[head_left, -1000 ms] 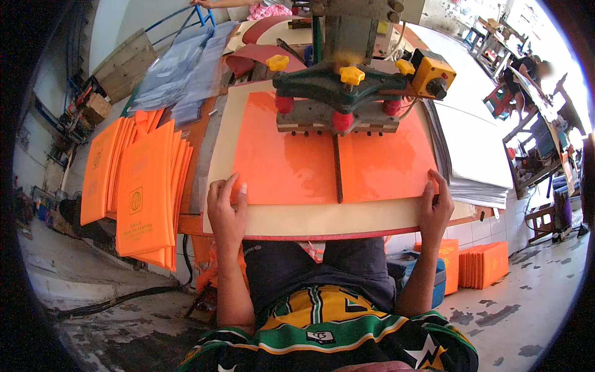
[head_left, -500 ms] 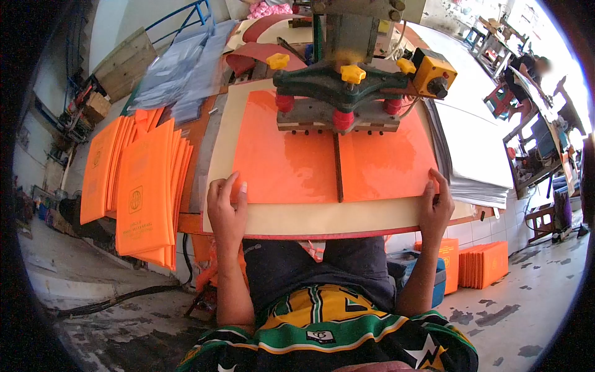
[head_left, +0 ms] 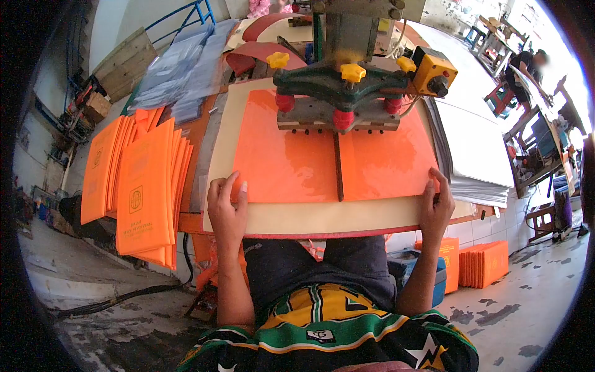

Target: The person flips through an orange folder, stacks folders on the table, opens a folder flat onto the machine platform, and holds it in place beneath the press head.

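Observation:
An open orange plastic cover (head_left: 285,167) lies flat on a cream board (head_left: 310,218) under a press head (head_left: 338,115). A dark strip (head_left: 339,167) runs along its middle, and the press hides part of its far half. My left hand (head_left: 228,208) holds the near left corner, its thumb over the orange surface and its fingers curled at the side edge. At the near right corner, my right hand (head_left: 436,203) holds the opposite edge, also with curled fingers. The press plate is above the cover; the exact gap is hard to judge.
Folded orange covers (head_left: 145,192) with printed emblems stand at the left table edge, beside clear plastic sheets (head_left: 176,68). White sheets (head_left: 474,149) are stacked right. A yellow control box (head_left: 434,73) juts from the press. More orange covers (head_left: 483,265) sit on the floor. A person (head_left: 527,71) is at far right.
The orange cover has shifted very slightly away from me. Both hands stay at its corners, and the press has not moved. The person at far right has shifted a little.

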Demonstrator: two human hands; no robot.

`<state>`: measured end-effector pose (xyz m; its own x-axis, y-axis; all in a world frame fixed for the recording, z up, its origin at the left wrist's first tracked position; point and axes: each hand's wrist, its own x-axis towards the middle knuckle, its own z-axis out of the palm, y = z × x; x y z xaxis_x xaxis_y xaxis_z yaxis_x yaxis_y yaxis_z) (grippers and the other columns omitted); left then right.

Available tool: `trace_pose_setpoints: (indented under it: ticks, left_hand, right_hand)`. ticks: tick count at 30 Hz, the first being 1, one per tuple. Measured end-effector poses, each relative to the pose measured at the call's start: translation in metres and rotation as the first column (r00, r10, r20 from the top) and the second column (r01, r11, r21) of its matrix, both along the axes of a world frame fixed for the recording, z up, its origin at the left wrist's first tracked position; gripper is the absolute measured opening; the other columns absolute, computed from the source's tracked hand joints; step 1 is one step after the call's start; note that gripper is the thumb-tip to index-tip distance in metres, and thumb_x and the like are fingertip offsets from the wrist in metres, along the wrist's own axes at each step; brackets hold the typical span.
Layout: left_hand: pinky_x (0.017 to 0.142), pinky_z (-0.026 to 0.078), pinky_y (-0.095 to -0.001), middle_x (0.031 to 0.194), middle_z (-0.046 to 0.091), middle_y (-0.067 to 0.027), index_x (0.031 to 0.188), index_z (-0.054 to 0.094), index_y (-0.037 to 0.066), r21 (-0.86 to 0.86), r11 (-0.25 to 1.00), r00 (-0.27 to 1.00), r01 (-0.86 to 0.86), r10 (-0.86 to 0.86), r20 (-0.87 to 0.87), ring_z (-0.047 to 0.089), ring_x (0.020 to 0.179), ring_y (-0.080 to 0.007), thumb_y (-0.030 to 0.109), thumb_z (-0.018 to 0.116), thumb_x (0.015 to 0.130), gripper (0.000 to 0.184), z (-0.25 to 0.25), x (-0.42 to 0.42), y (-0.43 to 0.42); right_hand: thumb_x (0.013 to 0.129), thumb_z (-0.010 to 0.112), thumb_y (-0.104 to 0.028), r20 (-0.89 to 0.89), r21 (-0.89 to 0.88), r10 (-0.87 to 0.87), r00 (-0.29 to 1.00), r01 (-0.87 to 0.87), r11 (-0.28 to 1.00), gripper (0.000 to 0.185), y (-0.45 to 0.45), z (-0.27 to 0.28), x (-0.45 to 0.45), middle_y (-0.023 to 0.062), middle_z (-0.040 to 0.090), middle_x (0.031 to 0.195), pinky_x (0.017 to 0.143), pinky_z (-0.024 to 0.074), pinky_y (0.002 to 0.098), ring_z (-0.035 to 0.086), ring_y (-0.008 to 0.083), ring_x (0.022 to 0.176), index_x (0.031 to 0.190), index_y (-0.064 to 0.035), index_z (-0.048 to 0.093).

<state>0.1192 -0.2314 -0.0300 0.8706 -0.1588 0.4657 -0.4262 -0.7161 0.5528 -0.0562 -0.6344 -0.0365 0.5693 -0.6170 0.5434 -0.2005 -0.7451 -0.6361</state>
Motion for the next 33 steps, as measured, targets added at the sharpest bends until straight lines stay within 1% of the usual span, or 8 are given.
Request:
trace_pose_setpoints:
  ticks: [6,12,14,15,21,27,29,33]
  left_hand:
    - [0.099,0.051,-0.0428,0.114,0.064,-0.0163,0.13,0.071,0.002,-0.026,1.0,1.0,-0.008,0.008,-0.001,0.064,0.109,-0.0328,0.024,0.068,0.104,0.034,0.002,-0.001,-0.003]
    - [0.098,0.051,-0.0431,0.114,0.064,-0.0161,0.13,0.072,0.003,-0.023,1.0,1.0,-0.021,0.021,-0.003,0.064,0.109,-0.0324,0.025,0.068,0.104,0.034,0.002,-0.001,-0.003]
    - [0.098,0.051,-0.0433,0.114,0.064,-0.0161,0.13,0.072,0.003,-0.016,0.999,1.0,-0.029,0.029,0.0,0.064,0.109,-0.0324,0.025,0.068,0.104,0.034,0.001,-0.002,-0.003]
    - [0.098,0.051,-0.0434,0.114,0.064,-0.016,0.129,0.072,0.003,-0.013,1.0,1.0,-0.024,0.024,0.005,0.064,0.11,-0.0324,0.025,0.068,0.104,0.034,0.001,-0.001,-0.003]
    - [0.098,0.051,-0.0432,0.114,0.064,-0.0157,0.128,0.072,0.003,-0.02,1.0,1.0,-0.014,0.015,0.011,0.064,0.108,-0.0325,0.026,0.068,0.104,0.034,0.001,-0.001,-0.003]
    - [0.098,0.051,-0.0431,0.113,0.064,-0.0152,0.128,0.072,0.003,-0.022,1.0,1.0,-0.02,0.02,0.001,0.064,0.107,-0.0324,0.025,0.068,0.104,0.033,0.001,-0.001,-0.003]
    - [0.098,0.051,-0.0431,0.113,0.064,-0.015,0.128,0.072,0.003,-0.018,1.0,1.0,-0.018,0.018,0.001,0.064,0.108,-0.0323,0.025,0.068,0.104,0.033,0.001,-0.001,-0.003]
    - [0.098,0.051,-0.043,0.112,0.064,-0.0149,0.128,0.072,0.002,-0.009,1.0,1.0,-0.017,0.017,0.01,0.064,0.108,-0.0321,0.026,0.068,0.104,0.034,0.004,-0.002,-0.004]
  right_hand:
    - [0.111,0.054,-0.02,0.01,-0.052,0.008,1.0,-0.007,0.999,0.032,0.0,0.0,0.0,0.0209,0.076,0.125,0.097,0.0554,0.042,0.073,0.0332,0.118,0.13,0.0005,0.069]
    - [0.111,0.055,-0.021,-0.012,-0.017,-0.018,1.0,0.018,1.0,0.033,-0.003,-0.005,0.001,0.0197,0.076,0.126,0.091,0.0561,0.039,0.075,0.0277,0.11,0.132,0.0,0.069]
    - [0.111,0.056,-0.021,0.059,-0.153,-0.002,0.998,0.011,0.988,0.033,-0.008,-0.012,0.003,0.0167,0.078,0.122,0.074,0.0535,0.0327,0.071,0.0175,0.085,0.132,-0.0005,0.069]
    - [0.111,0.056,-0.021,0.057,-0.152,-0.002,0.998,0.01,0.988,0.033,-0.008,-0.011,0.002,0.0167,0.078,0.122,0.074,0.0535,0.0327,0.071,0.0175,0.085,0.132,-0.0005,0.069]
    - [0.111,0.058,-0.022,0.04,-0.109,-0.011,0.999,0.016,0.994,0.032,-0.009,-0.011,0.001,0.0103,0.079,0.113,0.055,0.0379,0.0276,0.045,0.0074,0.061,0.132,-0.0021,0.07]
    - [0.111,0.057,-0.022,0.049,-0.114,-0.009,0.999,0.014,0.993,0.032,-0.005,-0.007,0.002,0.0132,0.079,0.116,0.061,0.0453,0.0288,0.056,0.0102,0.067,0.132,-0.0017,0.07]
    - [0.107,0.055,-0.011,0.019,0.034,0.014,1.0,-0.015,0.999,0.027,0.003,0.003,0.001,0.0244,0.073,0.124,0.102,0.0541,0.0444,0.071,0.0387,0.12,0.127,0.0036,0.066]
    - [0.107,0.055,-0.01,-0.011,0.086,-0.007,1.0,0.008,0.996,0.027,0.002,0.002,0.001,0.0242,0.074,0.124,0.101,0.0541,0.0445,0.071,0.0386,0.12,0.128,0.0035,0.066]
